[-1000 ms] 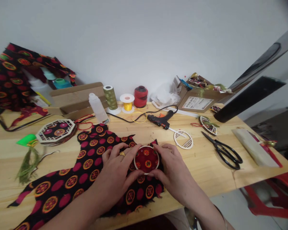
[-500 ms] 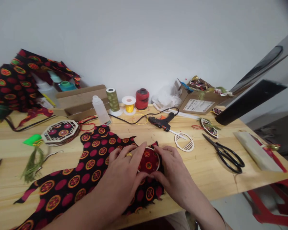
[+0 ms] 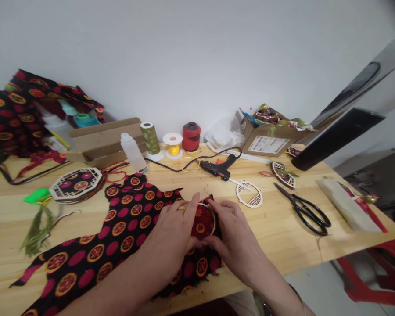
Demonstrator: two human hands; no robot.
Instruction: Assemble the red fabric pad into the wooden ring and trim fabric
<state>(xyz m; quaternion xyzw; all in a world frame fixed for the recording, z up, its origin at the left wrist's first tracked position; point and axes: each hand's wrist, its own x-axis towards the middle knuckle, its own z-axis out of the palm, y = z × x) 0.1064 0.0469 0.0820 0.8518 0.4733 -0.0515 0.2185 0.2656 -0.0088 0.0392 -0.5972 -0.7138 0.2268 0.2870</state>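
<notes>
A round piece with a pale rim and dark red patterned face point(image 3: 204, 221) lies on black cloth with red and orange circles point(image 3: 119, 228). My left hand point(image 3: 176, 230) grips its left side, fingers close together and thumb at the lower edge. On the right side, my right hand point(image 3: 228, 226) holds the same piece with curled fingers and thumb. The two thumbs nearly meet below it. Part of the rim is hidden under my left hand. A pale oval wooden frame point(image 3: 249, 195) rests to the right, beside a black glue gun point(image 3: 219, 167).
Black scissors point(image 3: 304, 208) lie at the right, near a beige pouch point(image 3: 350, 204). Behind are a clear bottle point(image 3: 133, 153), thread spools point(image 3: 191, 137), and a filled cardboard box point(image 3: 266, 145). A black cylinder point(image 3: 335, 138) leans at the back right. An octagonal ornament point(image 3: 77, 185) is at the left.
The view has shifted slightly, so the table's objects appear a little further left. Both hands keep their hold on the round piece, with little change in the fingers.
</notes>
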